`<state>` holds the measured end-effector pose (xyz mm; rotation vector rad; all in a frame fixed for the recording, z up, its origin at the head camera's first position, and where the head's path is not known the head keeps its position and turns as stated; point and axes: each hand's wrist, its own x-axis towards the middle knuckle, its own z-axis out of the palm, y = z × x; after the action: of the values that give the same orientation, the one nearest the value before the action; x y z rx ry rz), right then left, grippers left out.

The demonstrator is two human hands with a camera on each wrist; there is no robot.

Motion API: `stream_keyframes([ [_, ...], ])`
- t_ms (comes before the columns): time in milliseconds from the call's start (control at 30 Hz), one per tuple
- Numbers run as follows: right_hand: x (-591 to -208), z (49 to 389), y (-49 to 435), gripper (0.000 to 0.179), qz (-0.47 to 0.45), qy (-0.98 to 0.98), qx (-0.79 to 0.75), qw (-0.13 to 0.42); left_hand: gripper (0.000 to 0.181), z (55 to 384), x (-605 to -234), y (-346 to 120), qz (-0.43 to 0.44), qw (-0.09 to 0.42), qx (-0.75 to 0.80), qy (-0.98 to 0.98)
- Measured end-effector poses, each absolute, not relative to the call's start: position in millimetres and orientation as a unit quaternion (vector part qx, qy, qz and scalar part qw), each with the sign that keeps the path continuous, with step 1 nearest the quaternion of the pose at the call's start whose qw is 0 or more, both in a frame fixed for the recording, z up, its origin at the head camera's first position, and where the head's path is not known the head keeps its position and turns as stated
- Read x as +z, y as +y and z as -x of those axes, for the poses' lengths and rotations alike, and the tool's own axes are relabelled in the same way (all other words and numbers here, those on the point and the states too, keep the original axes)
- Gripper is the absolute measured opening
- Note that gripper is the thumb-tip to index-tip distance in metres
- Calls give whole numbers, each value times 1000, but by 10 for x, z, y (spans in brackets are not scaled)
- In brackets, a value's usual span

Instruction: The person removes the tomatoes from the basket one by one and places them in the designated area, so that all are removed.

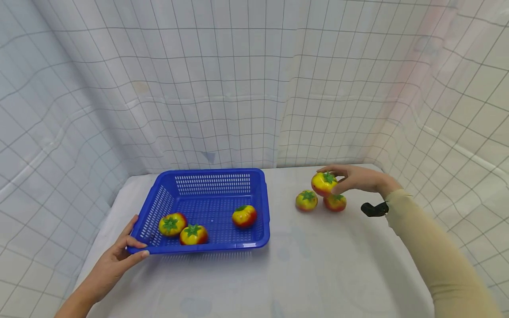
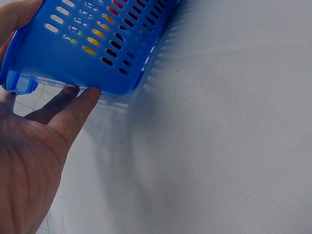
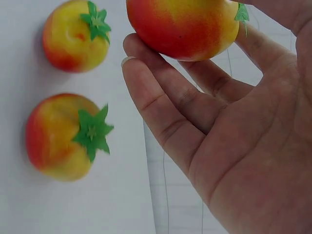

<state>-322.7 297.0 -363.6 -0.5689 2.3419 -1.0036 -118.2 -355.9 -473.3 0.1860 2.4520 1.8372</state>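
Observation:
My right hand (image 1: 354, 179) holds a red and yellow tomato (image 1: 323, 183) with a green star-shaped top, raised above the table; in the right wrist view the same tomato (image 3: 183, 27) sits between the thumb and fingers. Below it on the white table lie two more such tomatoes, one to the left (image 1: 306, 201) and one partly under the hand (image 1: 335, 203). With the left hand (image 1: 113, 260) I grip the near left corner of a blue plastic basket (image 1: 267, 207). Inside are a tomato at the left (image 1: 172, 224), another by the front wall (image 1: 193, 235) and a third at the right (image 1: 244, 216).
White sheets with a dark grid (image 1: 246, 88) hang behind the table and along both sides. The white tablecloth (image 1: 302, 265) spreads in front of the basket and to its right. A black strap (image 1: 374, 209) shows at my right wrist.

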Motion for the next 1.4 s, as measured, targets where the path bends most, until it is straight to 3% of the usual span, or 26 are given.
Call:
stream_keyframes([
  [333, -3646, 3166, 3352, 67, 171, 873, -390, 237, 19, 1185, -4739, -3573, -54, 35, 589, 805],
  [1400, -4104, 3119, 4037, 76, 67, 828, -484, 274, 20, 1188, -4739, -3566, -50, 33, 584, 810],
])
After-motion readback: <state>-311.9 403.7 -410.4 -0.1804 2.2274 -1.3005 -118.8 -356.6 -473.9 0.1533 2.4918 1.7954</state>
